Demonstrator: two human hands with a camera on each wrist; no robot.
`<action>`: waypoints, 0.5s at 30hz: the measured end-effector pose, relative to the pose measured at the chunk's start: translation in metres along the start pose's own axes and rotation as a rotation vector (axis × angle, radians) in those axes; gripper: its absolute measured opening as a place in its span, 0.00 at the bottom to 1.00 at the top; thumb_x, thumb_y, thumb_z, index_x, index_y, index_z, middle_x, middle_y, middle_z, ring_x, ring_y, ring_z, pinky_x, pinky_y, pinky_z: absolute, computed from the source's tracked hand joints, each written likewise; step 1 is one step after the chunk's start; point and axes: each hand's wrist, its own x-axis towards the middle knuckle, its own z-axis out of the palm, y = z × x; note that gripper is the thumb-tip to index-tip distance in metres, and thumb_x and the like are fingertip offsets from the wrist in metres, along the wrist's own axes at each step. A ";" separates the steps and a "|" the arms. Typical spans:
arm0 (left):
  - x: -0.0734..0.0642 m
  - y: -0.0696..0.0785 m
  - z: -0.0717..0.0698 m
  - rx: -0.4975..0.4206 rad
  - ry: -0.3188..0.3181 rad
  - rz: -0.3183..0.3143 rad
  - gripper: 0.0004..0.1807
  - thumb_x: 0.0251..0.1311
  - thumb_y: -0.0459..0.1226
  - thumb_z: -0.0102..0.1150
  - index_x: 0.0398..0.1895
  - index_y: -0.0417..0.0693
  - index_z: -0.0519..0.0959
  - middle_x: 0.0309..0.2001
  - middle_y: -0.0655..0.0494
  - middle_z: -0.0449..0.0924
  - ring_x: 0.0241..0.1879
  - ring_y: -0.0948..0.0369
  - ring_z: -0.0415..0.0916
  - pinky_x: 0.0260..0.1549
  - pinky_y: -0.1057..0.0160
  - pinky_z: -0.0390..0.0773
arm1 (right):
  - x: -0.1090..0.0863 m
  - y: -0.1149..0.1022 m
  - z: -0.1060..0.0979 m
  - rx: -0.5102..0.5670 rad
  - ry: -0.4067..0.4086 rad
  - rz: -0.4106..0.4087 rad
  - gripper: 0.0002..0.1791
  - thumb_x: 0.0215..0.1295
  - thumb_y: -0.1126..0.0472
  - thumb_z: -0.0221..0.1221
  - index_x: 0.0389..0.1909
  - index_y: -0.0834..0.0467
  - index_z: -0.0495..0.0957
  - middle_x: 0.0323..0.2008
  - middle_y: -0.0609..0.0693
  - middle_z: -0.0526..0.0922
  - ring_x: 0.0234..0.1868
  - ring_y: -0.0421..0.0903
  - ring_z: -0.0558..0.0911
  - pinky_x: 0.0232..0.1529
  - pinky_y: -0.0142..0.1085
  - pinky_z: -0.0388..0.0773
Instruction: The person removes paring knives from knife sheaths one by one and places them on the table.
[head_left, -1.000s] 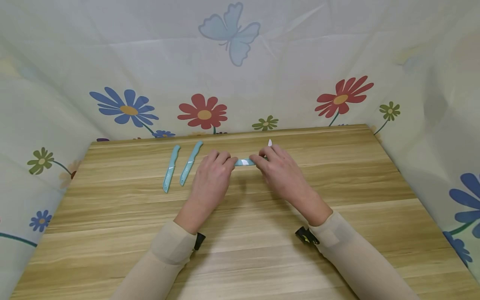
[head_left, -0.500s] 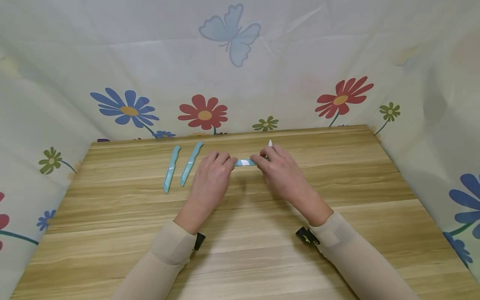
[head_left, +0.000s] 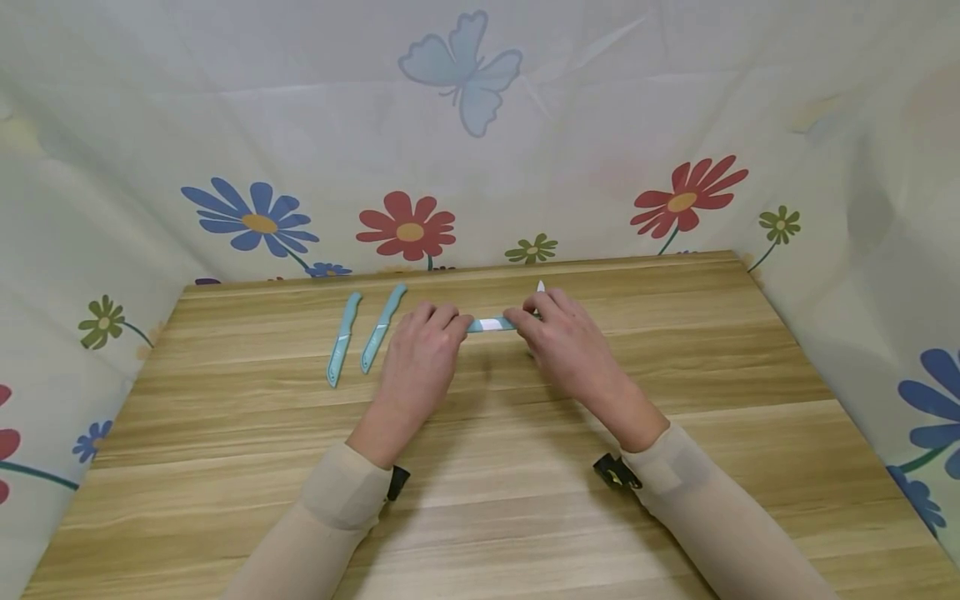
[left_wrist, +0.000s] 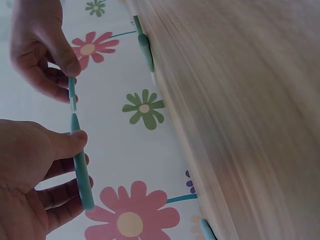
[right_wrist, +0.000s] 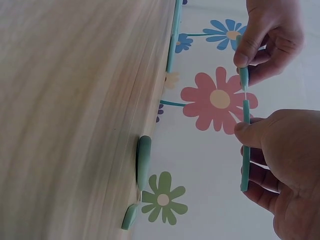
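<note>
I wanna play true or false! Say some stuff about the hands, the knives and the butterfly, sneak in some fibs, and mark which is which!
1. The left hand holds a knife handle. True.
2. The right hand holds a sheath. True.
3. No white shows between that handle and sheath. False: a white strip shows there.
4. Two sheathed knives lie on the wooden table. True.
5. They lie to the right of both hands. False: they lie to the left.
6. The butterfly is red. False: the butterfly is light blue.

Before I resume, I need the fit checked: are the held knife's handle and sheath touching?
Apart: the right wrist view shows a pale strip of blade between the handle and the sheath.
</note>
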 end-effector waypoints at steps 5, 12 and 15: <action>0.000 0.000 0.000 0.011 -0.003 -0.003 0.11 0.68 0.31 0.70 0.52 0.41 0.88 0.46 0.49 0.84 0.44 0.50 0.77 0.46 0.54 0.83 | 0.000 0.000 0.000 -0.002 -0.003 0.005 0.17 0.68 0.66 0.71 0.57 0.57 0.87 0.45 0.56 0.83 0.48 0.55 0.78 0.49 0.43 0.81; 0.000 0.000 0.000 0.012 0.006 -0.007 0.11 0.68 0.31 0.70 0.52 0.41 0.88 0.46 0.50 0.84 0.44 0.50 0.76 0.46 0.54 0.83 | -0.001 -0.001 -0.001 0.001 -0.005 0.011 0.18 0.67 0.66 0.72 0.57 0.57 0.87 0.46 0.56 0.82 0.48 0.54 0.78 0.50 0.43 0.81; -0.001 -0.001 0.000 0.012 0.008 -0.010 0.11 0.68 0.31 0.70 0.52 0.41 0.88 0.46 0.50 0.84 0.44 0.50 0.76 0.46 0.54 0.83 | -0.002 -0.001 -0.001 0.001 -0.003 0.010 0.18 0.66 0.67 0.73 0.57 0.57 0.87 0.46 0.56 0.82 0.48 0.54 0.78 0.50 0.43 0.81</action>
